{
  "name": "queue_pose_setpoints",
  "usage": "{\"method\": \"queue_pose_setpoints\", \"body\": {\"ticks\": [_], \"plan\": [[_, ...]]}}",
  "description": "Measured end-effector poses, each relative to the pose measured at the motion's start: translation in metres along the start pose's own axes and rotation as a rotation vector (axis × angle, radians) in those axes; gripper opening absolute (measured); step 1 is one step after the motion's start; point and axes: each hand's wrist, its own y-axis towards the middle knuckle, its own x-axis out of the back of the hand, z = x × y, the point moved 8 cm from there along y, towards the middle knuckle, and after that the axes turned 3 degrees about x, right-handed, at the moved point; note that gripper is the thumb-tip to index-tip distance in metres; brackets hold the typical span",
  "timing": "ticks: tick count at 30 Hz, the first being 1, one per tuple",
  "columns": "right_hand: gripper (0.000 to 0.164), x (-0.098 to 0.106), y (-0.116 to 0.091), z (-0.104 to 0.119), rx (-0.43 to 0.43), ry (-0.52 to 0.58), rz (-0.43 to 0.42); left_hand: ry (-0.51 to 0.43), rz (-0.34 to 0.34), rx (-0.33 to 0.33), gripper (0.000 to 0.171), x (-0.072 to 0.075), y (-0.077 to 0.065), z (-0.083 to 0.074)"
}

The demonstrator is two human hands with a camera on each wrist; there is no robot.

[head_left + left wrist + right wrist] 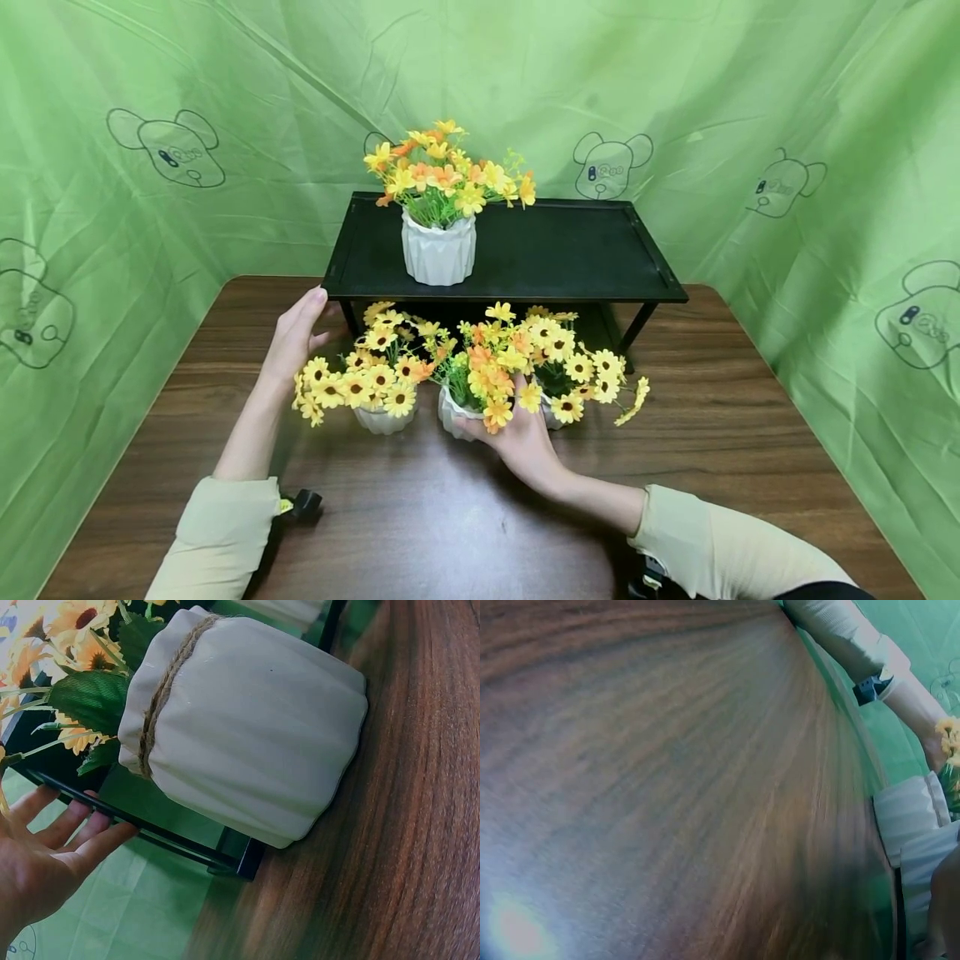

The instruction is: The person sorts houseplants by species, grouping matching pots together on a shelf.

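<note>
A low black shelf stands on the table, and my left hand is at its front left corner. In the left wrist view the fingers of that hand are extended along the black frame. Just right of it is a white pot of pale yellow daisies, with twine round its neck. My right hand grips the middle white pot, which holds yellow and orange flowers; blossoms cover part of the fingers. Behind that hand stands another daisy pot, partly hidden. The right wrist view shows only the pots' edge.
On the shelf top, left of its middle, sits a white pot with orange and yellow flowers. The wooden table extends in front of the pots. Green cloth with bear drawings hangs behind and at both sides.
</note>
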Motion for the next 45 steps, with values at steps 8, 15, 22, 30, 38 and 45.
{"method": "queue_pose_setpoints", "body": {"ticks": [8,15,22,30,38,45], "plan": [[0.096,0.011,-0.010,0.010,-0.015,0.088,-0.013,0.017,-0.001,0.015,0.047,0.001,0.001,0.002],[0.098,0.026,-0.015,0.024,0.001,0.047,-0.014,-0.030,0.012,-0.028,0.040,-0.001,0.001,-0.001],[0.101,0.040,-0.010,0.030,-0.025,0.076,-0.033,-0.037,0.028,-0.064,0.038,-0.001,0.001,-0.003],[0.090,0.060,-0.006,0.046,0.038,0.104,-0.062,-0.031,0.032,-0.053,0.038,-0.002,0.002,-0.002],[0.069,0.082,0.000,0.071,0.152,0.112,-0.105,-0.035,0.039,-0.062,0.039,-0.002,0.002,-0.001],[0.073,0.107,0.008,0.095,0.295,0.016,-0.175,-0.041,0.032,-0.065,0.037,-0.002,0.002,-0.002]]}}
